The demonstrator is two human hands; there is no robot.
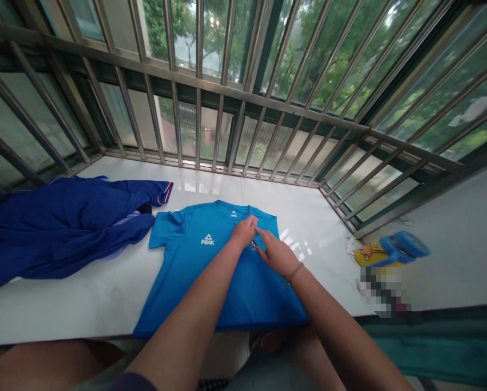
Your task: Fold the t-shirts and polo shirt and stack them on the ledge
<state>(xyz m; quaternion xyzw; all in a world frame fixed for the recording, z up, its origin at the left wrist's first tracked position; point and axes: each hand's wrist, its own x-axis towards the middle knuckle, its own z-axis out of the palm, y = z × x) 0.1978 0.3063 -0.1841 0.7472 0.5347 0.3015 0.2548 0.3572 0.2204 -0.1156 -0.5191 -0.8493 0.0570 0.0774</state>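
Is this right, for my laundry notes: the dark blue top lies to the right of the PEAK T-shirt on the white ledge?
Not quite: the dark blue top lies to the left of the PEAK T-shirt, not the right, as the head view shows. Both are on the white ledge.

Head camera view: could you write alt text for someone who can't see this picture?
A person's left hand and right hand rest together on a bright blue T-shirt with a white PEAK logo, spread on a white ledge. A dark blue jacket lies crumpled beside it, beneath a barred window looking onto green trees.
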